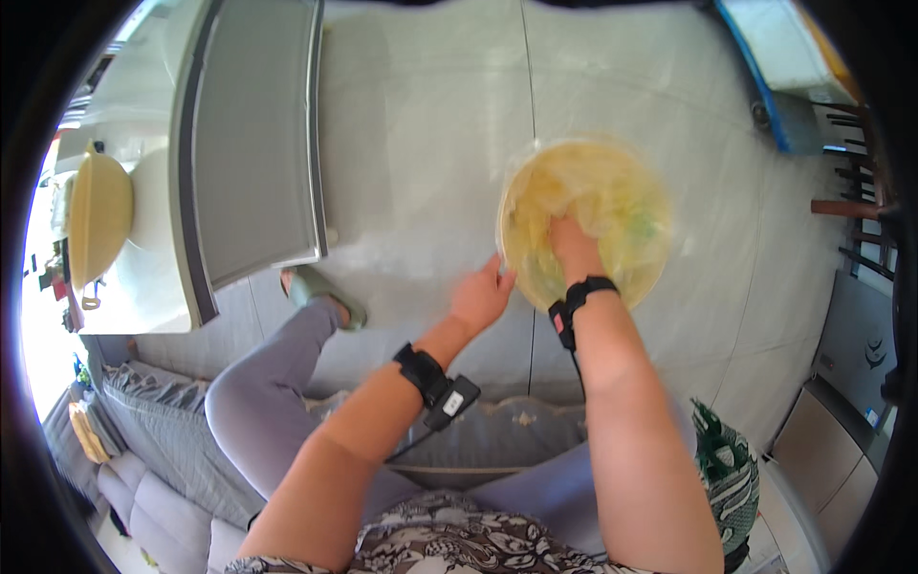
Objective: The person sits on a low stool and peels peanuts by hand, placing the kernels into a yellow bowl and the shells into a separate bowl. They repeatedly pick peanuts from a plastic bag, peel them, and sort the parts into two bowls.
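A round yellow bin [631,273] with a thin clear plastic liner stands on the floor right of centre. My right hand [574,241] reaches down inside it. Its fingers are hidden among the pale, crumpled plastic, so their grip does not show. Just outside the near left rim is my left hand [483,295], slightly blurred. Its forefinger and thumb are apart at the rim, with nothing seen between them; whether they touch the rim I cannot tell. Each wrist wears a black strap with a small box and a cable.
To the left stands a white table [153,239] with a grey side panel, bearing a yellow basin [100,215]. A grey sofa [172,507] is at the lower left. A blue-edged container [775,72], dark chairs [861,206] and a grey box [856,344] line the right.
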Demonstrator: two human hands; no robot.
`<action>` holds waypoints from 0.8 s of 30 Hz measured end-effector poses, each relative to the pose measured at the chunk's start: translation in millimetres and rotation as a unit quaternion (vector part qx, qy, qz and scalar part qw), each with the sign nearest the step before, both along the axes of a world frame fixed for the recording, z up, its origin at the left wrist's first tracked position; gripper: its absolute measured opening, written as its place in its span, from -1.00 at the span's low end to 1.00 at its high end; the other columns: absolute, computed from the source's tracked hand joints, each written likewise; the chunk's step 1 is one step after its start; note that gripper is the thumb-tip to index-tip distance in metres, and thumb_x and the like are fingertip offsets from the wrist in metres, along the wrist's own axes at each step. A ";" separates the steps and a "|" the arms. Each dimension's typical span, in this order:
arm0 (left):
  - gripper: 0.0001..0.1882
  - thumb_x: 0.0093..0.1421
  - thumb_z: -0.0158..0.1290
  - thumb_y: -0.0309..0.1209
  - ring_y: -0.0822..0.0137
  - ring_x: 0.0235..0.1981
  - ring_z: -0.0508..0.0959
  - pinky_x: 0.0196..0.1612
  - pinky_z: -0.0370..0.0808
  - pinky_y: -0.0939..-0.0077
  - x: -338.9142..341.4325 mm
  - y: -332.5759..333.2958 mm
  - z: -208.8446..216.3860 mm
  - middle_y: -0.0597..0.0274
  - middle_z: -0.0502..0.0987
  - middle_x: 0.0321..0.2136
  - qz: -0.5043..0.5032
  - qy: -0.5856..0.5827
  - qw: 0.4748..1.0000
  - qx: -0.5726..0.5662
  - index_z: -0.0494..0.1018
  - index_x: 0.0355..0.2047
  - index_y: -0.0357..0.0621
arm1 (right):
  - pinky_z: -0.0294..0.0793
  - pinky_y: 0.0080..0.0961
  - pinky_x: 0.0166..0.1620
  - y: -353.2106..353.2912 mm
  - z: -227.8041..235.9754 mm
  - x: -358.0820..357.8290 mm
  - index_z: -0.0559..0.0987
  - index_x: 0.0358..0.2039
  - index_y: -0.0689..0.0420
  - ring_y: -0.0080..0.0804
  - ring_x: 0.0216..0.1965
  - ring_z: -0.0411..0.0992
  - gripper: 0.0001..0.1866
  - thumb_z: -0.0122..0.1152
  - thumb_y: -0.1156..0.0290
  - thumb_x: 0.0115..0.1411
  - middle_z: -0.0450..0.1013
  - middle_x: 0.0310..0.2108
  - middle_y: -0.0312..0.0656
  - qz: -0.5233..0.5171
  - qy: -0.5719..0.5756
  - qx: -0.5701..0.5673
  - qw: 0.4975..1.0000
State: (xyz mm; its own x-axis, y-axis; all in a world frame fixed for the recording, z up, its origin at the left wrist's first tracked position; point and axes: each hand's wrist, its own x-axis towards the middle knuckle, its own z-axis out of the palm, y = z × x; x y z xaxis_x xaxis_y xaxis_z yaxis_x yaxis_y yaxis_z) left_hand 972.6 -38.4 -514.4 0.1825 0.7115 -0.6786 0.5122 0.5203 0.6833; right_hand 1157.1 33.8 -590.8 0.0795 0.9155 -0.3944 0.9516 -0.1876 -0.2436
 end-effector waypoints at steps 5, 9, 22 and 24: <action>-0.55 0.19 -0.12 -0.26 0.17 -0.47 0.53 -0.34 0.45 0.32 14.6 2.4 2.4 -0.01 0.54 -0.41 0.012 -0.029 0.999 -0.007 0.22 0.06 -0.16 | 0.29 -0.22 0.06 0.0 51.9 -3.9 0.38 0.04 -0.02 -0.15 0.06 0.28 -0.56 -0.02 0.35 0.09 0.31 0.04 -0.06 0.043 -0.017 -0.002 0.999; -0.52 0.16 -0.08 -0.29 0.33 -0.54 0.55 -0.41 0.48 0.47 14.9 5.0 17.9 0.04 0.55 -0.40 -0.024 -0.013 0.999 0.018 0.21 0.07 -0.22 | 0.30 -0.28 0.03 -8.0 92.2 7.2 0.38 -0.01 0.05 -0.12 0.02 0.31 -0.63 -0.11 0.36 0.15 0.30 0.03 0.01 0.093 -0.029 -0.103 0.990; -0.69 0.19 -0.02 -0.25 0.45 -0.58 0.49 -0.45 0.45 0.60 -178.8 -10.2 173.9 0.24 0.49 -0.62 0.283 -0.142 0.942 0.108 0.42 -0.53 -0.26 | 0.33 -0.14 -0.44 -113.5 179.5 -67.2 0.39 -0.59 0.13 0.01 -0.52 0.37 -0.84 0.06 0.36 0.05 0.37 -0.61 -0.02 0.066 0.153 0.113 0.979; -0.72 0.18 -0.01 -0.25 0.42 -0.54 0.49 -0.43 0.46 0.56 -231.4 -4.2 191.9 0.24 0.48 -0.60 0.386 -0.155 0.893 0.170 0.41 -0.51 -0.21 | 0.30 -0.16 -0.47 -129.0 179.3 -92.7 0.36 -0.61 0.13 -0.01 -0.55 0.35 -0.83 0.08 0.36 0.01 0.34 -0.64 -0.04 0.067 0.187 0.144 0.970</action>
